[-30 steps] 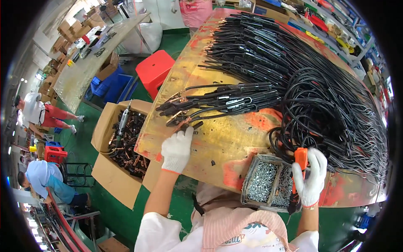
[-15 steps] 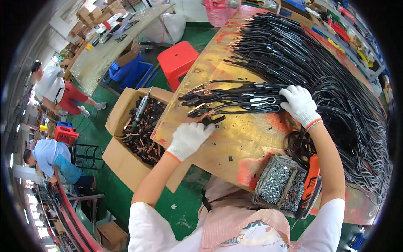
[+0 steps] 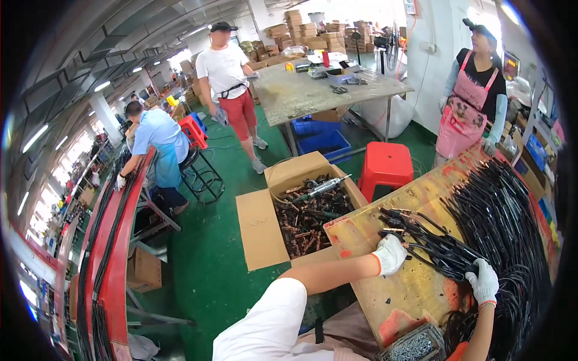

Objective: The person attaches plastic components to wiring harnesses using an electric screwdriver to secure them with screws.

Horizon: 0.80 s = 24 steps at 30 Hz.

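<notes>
A sheaf of black cables [image 3: 442, 249] with black clamps and copper-coloured jaws at their left ends lies on the worn yellow worktable [image 3: 415, 295]. My left hand [image 3: 391, 254], in a white glove, is curled at these left ends, its fingers closed on one black clamp; the fingertips are partly hidden. Further right, my right hand [image 3: 483, 281], also gloved, grips the same sheaf from above, fingers bent round the cables. Just behind it spreads a thick heap of black cables [image 3: 500, 210].
An open cardboard box [image 3: 260, 222] of copper and black clamp parts, with a screwdriver-like power tool [image 3: 322, 188] on top, stands left of the worktable. Beyond is a red stool [image 3: 388, 165]. A screw tray [image 3: 385, 355] sits near me. Three people [image 3: 226, 78] are nearby, one at a red bench [image 3: 123, 259].
My view has swung up and left, bringing in the room and a person in a pink apron. Both hands stay at the same sheaf; the left remains at the clamp ends.
</notes>
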{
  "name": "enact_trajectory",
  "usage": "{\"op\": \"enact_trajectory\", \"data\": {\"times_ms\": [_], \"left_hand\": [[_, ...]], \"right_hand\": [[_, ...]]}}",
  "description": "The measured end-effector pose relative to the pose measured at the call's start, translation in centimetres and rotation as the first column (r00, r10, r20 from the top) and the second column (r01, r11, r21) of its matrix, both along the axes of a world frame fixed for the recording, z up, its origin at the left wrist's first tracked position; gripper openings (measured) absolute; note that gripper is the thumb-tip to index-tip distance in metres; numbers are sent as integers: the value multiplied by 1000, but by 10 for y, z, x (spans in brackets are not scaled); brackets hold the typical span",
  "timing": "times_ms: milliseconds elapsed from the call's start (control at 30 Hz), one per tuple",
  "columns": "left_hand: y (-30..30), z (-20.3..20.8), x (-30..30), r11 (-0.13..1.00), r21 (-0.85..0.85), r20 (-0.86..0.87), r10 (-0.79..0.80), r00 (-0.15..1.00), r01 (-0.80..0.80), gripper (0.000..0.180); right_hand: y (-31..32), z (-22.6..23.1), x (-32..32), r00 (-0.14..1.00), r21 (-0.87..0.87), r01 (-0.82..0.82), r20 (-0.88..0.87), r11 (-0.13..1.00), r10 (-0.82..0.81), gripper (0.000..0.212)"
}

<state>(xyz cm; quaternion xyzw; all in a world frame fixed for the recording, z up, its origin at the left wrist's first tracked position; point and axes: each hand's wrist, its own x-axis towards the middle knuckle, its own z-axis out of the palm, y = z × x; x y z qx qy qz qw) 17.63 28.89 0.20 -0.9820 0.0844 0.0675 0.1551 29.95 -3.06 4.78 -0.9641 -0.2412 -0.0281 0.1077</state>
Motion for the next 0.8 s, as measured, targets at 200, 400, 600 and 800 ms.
{"op": "enact_trajectory", "data": {"times_ms": [200,400,600,800], "left_hand": [[27,59,-16,925,-217,630,-113,768,313,12],[18,116,-48,853,-251,659,-196,727,457,24],[1,91,-59,813,-363,637,-141,758,456,27],[-19,94,-57,749,-596,375,-57,925,288,26]], "right_hand": [[-28,-47,33,984,442,-133,-47,887,171,44],[109,66,-68,889,170,-432,-87,886,450,41],[73,55,-70,859,89,-511,74,855,506,49],[46,64,-74,844,-61,-504,179,861,506,44]]}}
